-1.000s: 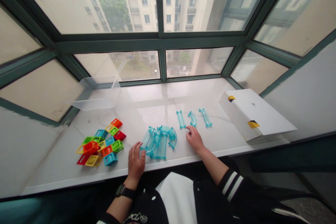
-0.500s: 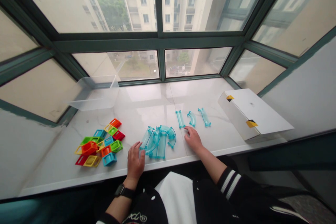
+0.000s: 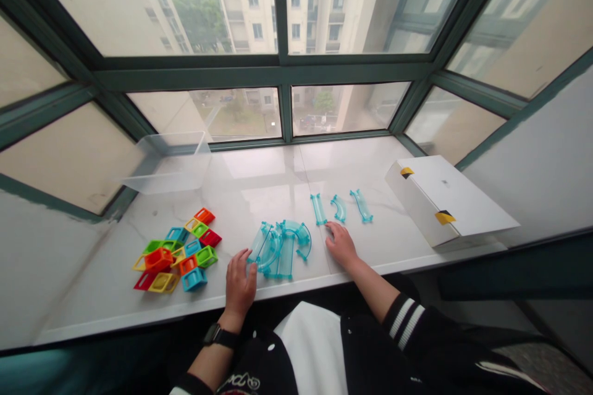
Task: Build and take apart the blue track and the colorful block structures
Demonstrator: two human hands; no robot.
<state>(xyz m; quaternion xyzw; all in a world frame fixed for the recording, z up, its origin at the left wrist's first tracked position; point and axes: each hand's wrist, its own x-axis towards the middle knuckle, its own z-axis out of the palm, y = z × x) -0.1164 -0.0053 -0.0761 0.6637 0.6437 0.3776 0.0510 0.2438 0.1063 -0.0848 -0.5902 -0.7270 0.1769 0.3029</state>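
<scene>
Translucent teal toy track pieces, curved and straight, lie in a pile (image 3: pixel 279 251) near the front of the white ledge. My left hand (image 3: pixel 241 281) rests at the pile's left edge, fingers stretched out and holding nothing. My right hand (image 3: pixel 341 244) lies on the ledge with its fingers loosely spread and nothing in them. Just beyond its fingertips is a straight track piece (image 3: pixel 319 209); I cannot tell whether they touch. To the right of that piece lie a small curved track piece (image 3: pixel 339 208) and a wavy track piece (image 3: pixel 362 206).
Left of my left hand sits a heap of red, yellow, green, orange and blue plastic blocks (image 3: pixel 189 266). A clear plastic bin (image 3: pixel 171 166) stands at the back left. On the right is a white box (image 3: pixel 447 200) with yellow-and-black tabs. Green-framed windows enclose the ledge (image 3: pixel 259 179).
</scene>
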